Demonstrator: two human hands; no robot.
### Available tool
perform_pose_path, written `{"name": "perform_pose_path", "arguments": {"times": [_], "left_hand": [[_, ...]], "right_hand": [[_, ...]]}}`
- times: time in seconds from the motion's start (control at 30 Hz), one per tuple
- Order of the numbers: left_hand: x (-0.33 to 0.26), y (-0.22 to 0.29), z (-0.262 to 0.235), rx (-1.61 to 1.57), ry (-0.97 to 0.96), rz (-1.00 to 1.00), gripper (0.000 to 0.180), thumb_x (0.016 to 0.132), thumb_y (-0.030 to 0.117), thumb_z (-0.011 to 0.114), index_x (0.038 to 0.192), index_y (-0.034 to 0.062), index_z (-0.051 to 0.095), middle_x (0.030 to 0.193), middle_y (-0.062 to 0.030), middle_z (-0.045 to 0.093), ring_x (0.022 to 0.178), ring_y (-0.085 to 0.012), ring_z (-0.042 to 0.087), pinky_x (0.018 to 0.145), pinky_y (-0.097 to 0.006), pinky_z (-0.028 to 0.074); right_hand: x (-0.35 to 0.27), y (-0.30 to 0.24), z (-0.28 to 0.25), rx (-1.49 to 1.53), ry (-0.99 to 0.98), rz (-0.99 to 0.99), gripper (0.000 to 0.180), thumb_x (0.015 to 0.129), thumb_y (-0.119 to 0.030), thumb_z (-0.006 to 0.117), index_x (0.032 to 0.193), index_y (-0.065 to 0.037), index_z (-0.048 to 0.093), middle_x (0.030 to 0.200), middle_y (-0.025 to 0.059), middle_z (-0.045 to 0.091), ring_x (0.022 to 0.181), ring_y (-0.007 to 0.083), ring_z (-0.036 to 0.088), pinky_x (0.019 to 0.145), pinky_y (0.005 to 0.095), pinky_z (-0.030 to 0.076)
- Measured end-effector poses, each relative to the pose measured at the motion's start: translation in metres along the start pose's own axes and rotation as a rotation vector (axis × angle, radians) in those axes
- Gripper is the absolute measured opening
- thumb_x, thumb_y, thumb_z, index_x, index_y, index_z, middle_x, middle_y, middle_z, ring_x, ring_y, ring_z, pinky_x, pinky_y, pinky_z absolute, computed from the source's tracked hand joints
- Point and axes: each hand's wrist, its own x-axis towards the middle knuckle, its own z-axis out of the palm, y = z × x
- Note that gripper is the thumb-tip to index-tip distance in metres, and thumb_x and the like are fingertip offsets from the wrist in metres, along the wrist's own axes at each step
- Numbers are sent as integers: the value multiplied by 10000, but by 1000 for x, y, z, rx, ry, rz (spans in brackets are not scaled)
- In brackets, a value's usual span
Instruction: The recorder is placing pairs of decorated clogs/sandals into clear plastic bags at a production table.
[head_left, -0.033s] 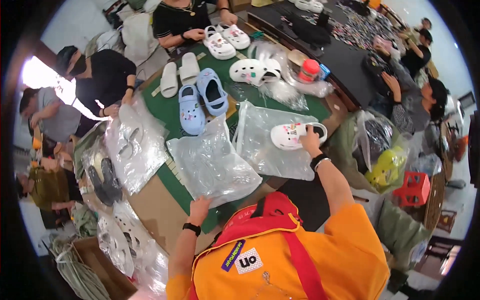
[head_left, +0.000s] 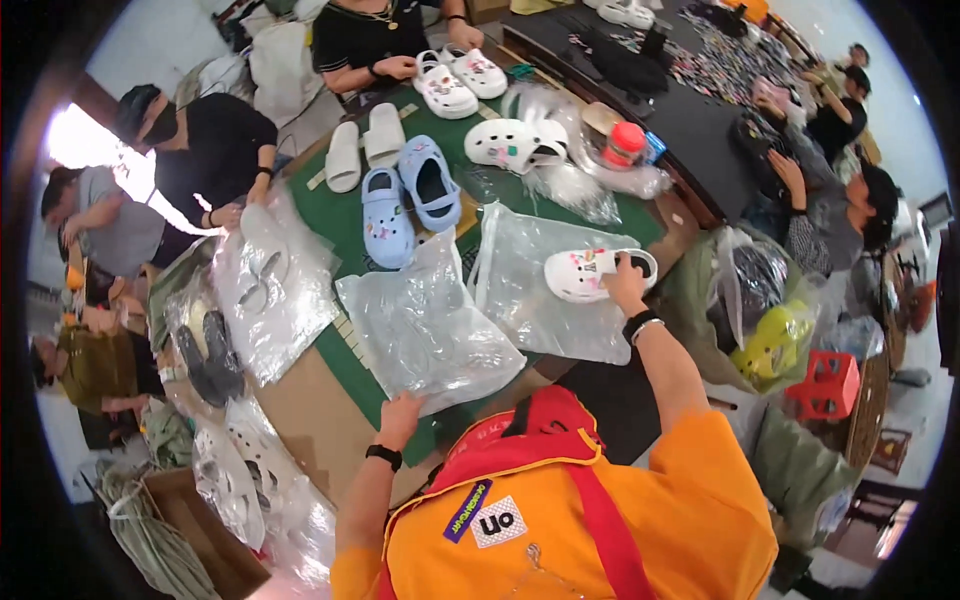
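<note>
Negligible displacement is visible since the earlier frame: the table scene sits slightly further right in the view, while the white clog, the right hand and the left hand keep the same arrangement.

Orientation: the clog lies sole down, toe to the person's left, heel to the right. Its long axis runs nearly crosswise to the person, the heel end set slightly farther away than the toe.

Location: the clog rests on the far right part of the right plastic bag, which lies flat on the table.

Appearance: glossy white body, rounded toe, dark lining visible at the foot opening. Small pink, red and black charms are fixed across the upper.

Right hand: fingers bent over the rim of the foot opening, gripping the clog; the exact thumb placement cannot be determined.

Left hand: fingers gathered at the near edge of the left plastic bag; whether they pinch the film or only rest on it cannot be determined.

Adjacent items: two blue clogs stand beyond the left bag, on the green mat.
</note>
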Motion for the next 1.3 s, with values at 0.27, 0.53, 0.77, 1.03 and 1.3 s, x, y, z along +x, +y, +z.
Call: {"name": "perform_pose_path", "arguments": {"times": [0.27,0.53,0.77,1.03,1.3], "left_hand": [[-6,-4,12,-77,-47,-28,374,738,87,517,1088,215,536,922,-75,519,832,-254,568,671,-402,443],[0,-8,10,-140,-87,15,381,719,51,530,1081,170,515,912,-82,496,858,-254,549,674,-378,439],[-3,-10,10,-212,-83,-14,358,729,85,520,1074,182,545,949,-83,505,856,-256,558,693,-399,443],[-9,-6,1,-259,-87,-63,347,701,99,550,1033,196,582,1078,-106,488,946,-274,521,740,-405,443],[6,-40,-80,-828,434,-180,383,708,23,556,1079,119,552,1205,-192,441,1089,-358,427,897,-406,369]], "right_hand": [[8,-75,-28,213,-31,-233,579,653,-250,673,1178,-160,444,751,48,592,705,269,575,650,388,399],[44,-100,53,515,-147,-272,458,691,-216,646,1113,-136,487,679,85,586,641,236,582,574,357,434],[45,-202,29,-130,-37,-641,338,736,-271,572,1037,-125,524,830,131,610,762,335,593,672,449,456],[6,-323,96,361,-467,-714,969,620,-419,698,1365,-142,144,1279,236,319,1163,390,357,922,460,337],[-42,-333,160,543,-602,-770,649,661,-94,631,1254,-97,366,1200,182,383,972,325,493,789,390,425]]}}
